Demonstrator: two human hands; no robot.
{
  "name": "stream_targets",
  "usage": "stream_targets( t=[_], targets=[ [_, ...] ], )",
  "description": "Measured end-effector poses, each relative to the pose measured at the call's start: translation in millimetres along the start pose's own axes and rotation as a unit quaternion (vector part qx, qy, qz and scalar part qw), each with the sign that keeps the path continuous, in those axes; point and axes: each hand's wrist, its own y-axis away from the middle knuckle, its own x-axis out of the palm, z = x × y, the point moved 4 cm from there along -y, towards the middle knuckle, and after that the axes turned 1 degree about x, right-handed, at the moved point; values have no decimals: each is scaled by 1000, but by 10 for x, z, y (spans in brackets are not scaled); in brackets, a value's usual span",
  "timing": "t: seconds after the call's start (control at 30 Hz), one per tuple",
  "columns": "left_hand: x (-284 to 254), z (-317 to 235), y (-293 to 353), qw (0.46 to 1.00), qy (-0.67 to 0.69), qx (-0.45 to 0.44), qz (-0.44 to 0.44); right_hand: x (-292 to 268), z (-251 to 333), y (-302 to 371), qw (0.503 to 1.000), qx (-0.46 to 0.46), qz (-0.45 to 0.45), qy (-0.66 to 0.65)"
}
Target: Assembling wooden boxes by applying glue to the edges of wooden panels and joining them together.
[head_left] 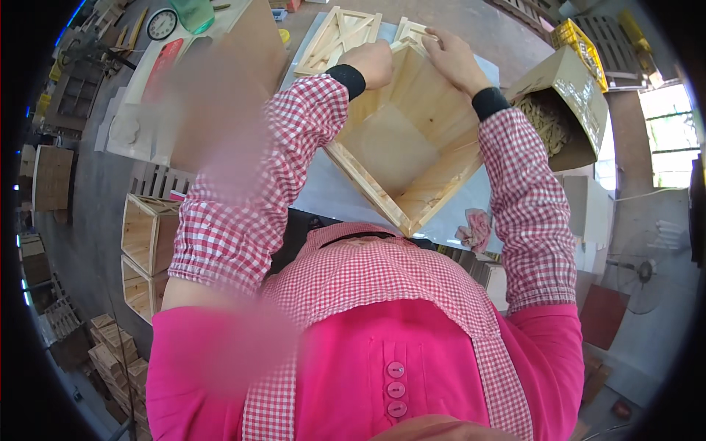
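Note:
An open wooden box point(368, 188) lies in front of me on a pale-covered table point(318, 176), one corner pointing toward my apron. Its inner walls are light, knotty wood, and its floor is paler. At the far left rim my left hand point(371, 65) is closed with curled fingers; what they hold is hidden. My right hand point(454, 62) grips the far right rim, fingers reaching over the far corner. Just beyond my left hand rests a wooden panel with crossed slats point(344, 38). Another slatted wooden piece point(412, 31) shows partly behind the box.
To the right, an open carton point(585, 103) holds tangled strips, with a yellow crate point(577, 42) behind it. A crumpled pink cloth point(476, 230) lies near the table's front edge. At left stand wooden boxes point(145, 237) and a desk with a clock point(162, 24). Blurred spots hide parts.

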Motion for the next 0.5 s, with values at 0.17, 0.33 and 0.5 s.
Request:
stream_targets(
  t=[0.17,0.33,0.5],
  targets=[
    [21,1,-19,1000,7,17,-7,217,-157,-202,983,138,71,-102],
    [60,83,-64,999,28,41,0,315,-215,-200,952,175,127,-216],
    [33,109,-122,998,37,50,-6,402,-346,-292,926,224,160,-257]
  ],
)
